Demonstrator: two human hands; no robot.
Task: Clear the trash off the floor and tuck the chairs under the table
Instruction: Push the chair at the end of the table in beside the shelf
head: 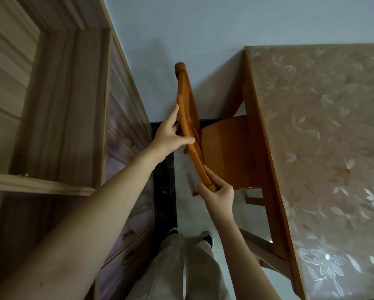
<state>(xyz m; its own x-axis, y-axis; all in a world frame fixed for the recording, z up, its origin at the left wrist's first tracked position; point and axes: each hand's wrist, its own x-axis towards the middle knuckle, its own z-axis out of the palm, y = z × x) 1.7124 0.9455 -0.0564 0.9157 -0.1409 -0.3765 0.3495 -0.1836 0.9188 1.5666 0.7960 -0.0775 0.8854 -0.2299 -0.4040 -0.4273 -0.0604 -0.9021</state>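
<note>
Around the curved top rail of the wooden chair (189, 118), both hands' fingers are closed: the left hand (168, 139) grips the rail near its middle, thumb over the top edge, and the right hand (217, 197) clamps the near end. Beyond them, the chair's seat sits partly under the desk (324, 135), its back standing just outside the desk's edge. A floral cover lies over the desk. On the left stands a wooden cabinet (125, 148) with drawers, and below are pale trousers and dark shoes on the tiled floor (181, 169).
</note>
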